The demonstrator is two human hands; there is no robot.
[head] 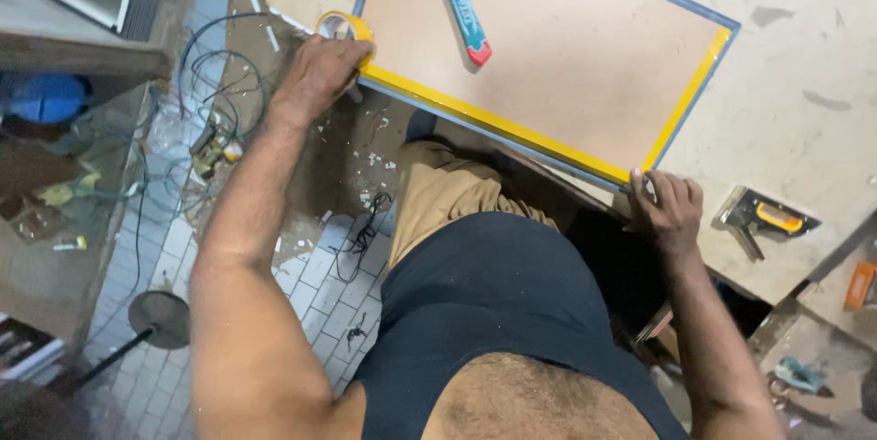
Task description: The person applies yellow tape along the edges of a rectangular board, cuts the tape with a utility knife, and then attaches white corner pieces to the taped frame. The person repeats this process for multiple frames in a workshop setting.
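Observation:
A brown board (557,47) with a blue frame lies on the workbench. Yellow tape (512,129) runs along its near edge and up its right edge. My left hand (322,73) grips a roll of yellow tape (345,27) at the board's near left corner. At the near right corner, my right hand (667,207) presses its fingers on the end of the tape. A teal and red utility knife (464,10) rests on the board's face.
A staple gun (763,218) with a yellow insert lies on the pale workbench (804,65) to the right. Green and black cables (219,84) sprawl over the tiled floor on the left, beside a round stand base (160,317). An orange object (861,285) sits at the right edge.

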